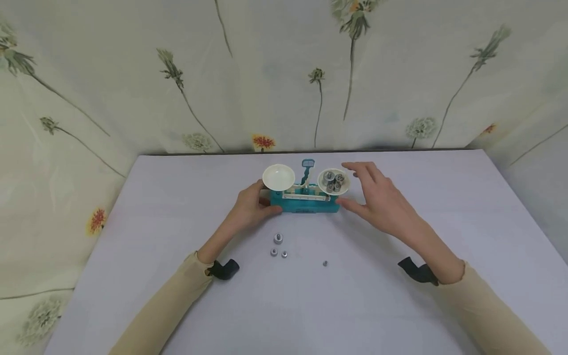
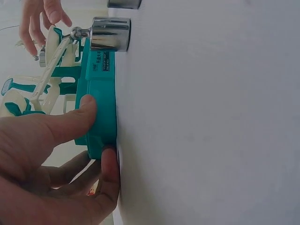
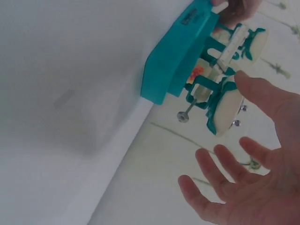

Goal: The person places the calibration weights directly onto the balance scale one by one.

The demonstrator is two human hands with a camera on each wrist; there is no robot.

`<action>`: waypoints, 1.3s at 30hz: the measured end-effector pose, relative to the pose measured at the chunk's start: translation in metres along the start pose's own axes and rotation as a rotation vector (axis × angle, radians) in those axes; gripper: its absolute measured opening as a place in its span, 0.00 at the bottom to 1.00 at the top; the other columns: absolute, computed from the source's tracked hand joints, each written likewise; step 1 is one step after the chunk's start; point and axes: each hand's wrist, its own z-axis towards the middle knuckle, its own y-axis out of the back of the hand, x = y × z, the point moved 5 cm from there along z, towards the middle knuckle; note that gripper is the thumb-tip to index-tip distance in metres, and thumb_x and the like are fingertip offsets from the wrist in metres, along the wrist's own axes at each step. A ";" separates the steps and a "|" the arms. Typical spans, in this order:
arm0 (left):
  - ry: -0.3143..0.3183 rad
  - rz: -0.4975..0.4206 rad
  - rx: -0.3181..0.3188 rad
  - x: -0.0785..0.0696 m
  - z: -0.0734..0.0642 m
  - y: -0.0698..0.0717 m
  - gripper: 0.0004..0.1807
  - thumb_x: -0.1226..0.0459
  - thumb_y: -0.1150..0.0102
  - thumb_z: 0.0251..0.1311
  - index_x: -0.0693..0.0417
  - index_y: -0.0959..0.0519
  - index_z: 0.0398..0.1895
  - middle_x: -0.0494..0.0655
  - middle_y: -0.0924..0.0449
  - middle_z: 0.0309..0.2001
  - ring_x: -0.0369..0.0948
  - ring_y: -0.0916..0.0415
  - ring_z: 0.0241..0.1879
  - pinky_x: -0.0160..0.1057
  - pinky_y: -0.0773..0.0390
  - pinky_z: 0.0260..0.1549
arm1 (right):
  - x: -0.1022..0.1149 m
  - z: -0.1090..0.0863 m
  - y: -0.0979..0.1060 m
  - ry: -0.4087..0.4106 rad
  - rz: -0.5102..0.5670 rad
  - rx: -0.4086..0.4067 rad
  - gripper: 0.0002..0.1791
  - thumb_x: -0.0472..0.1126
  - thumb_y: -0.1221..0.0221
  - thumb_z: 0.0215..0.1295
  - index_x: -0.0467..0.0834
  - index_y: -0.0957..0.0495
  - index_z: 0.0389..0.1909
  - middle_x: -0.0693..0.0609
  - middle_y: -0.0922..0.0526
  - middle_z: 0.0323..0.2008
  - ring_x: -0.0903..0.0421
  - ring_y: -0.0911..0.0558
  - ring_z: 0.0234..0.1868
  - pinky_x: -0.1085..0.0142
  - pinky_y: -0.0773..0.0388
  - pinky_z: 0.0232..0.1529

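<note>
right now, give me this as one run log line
left hand: gripping teal balance base | right hand: spread beside right pan | right pan: metal weights | table: four loose weights

There are two hands (image 1: 249,205) (image 1: 385,199), one balance (image 1: 305,204), two pans (image 1: 278,177), at least eight weights (image 1: 278,239).

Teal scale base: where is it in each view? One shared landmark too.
Head: teal scale base just below and right of centre.
Left wrist: teal scale base, left of centre, running vertically.
Right wrist: teal scale base, top middle, slanted.
Landmark: left hand, at one end of it.
</note>
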 end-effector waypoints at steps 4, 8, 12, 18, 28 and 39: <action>-0.006 -0.003 0.007 -0.001 0.000 0.000 0.39 0.59 0.29 0.60 0.53 0.36 0.72 0.55 0.26 0.68 0.50 0.15 0.52 0.46 0.14 0.49 | -0.007 0.001 -0.007 -0.062 0.109 0.056 0.46 0.50 0.30 0.63 0.47 0.44 0.76 0.42 0.33 0.69 0.43 0.25 0.66 0.44 0.22 0.59; 0.008 -0.005 0.006 -0.004 -0.003 0.002 0.38 0.59 0.29 0.60 0.53 0.36 0.71 0.55 0.27 0.69 0.50 0.15 0.52 0.46 0.14 0.50 | -0.015 0.002 -0.015 -0.110 0.194 0.089 0.48 0.50 0.30 0.62 0.48 0.46 0.77 0.42 0.33 0.69 0.42 0.24 0.66 0.44 0.23 0.61; 0.024 0.011 -0.020 -0.008 -0.006 0.005 0.37 0.59 0.29 0.60 0.54 0.35 0.69 0.55 0.27 0.68 0.49 0.15 0.51 0.44 0.14 0.49 | -0.022 0.004 -0.023 -0.152 0.241 0.147 0.49 0.53 0.30 0.61 0.49 0.46 0.78 0.43 0.34 0.72 0.43 0.24 0.66 0.45 0.22 0.61; 0.041 0.044 -0.033 -0.012 -0.011 0.011 0.37 0.57 0.29 0.60 0.55 0.34 0.69 0.57 0.26 0.67 0.48 0.16 0.50 0.45 0.14 0.48 | -0.029 0.008 -0.032 -0.177 0.291 0.200 0.48 0.54 0.28 0.59 0.49 0.42 0.77 0.46 0.32 0.70 0.45 0.24 0.65 0.47 0.20 0.60; 0.063 0.098 -0.008 -0.016 -0.021 0.023 0.38 0.53 0.30 0.62 0.56 0.34 0.71 0.57 0.27 0.68 0.48 0.18 0.51 0.45 0.16 0.48 | -0.035 0.016 -0.045 -0.168 0.390 0.256 0.45 0.52 0.26 0.56 0.49 0.36 0.72 0.50 0.25 0.66 0.49 0.23 0.64 0.47 0.19 0.59; 0.087 0.180 0.061 -0.021 -0.038 0.027 0.37 0.50 0.33 0.63 0.54 0.32 0.71 0.51 0.26 0.69 0.49 0.20 0.56 0.47 0.16 0.52 | -0.039 0.020 -0.056 -0.155 0.399 0.313 0.43 0.47 0.24 0.55 0.46 0.34 0.70 0.47 0.21 0.61 0.48 0.19 0.59 0.50 0.18 0.56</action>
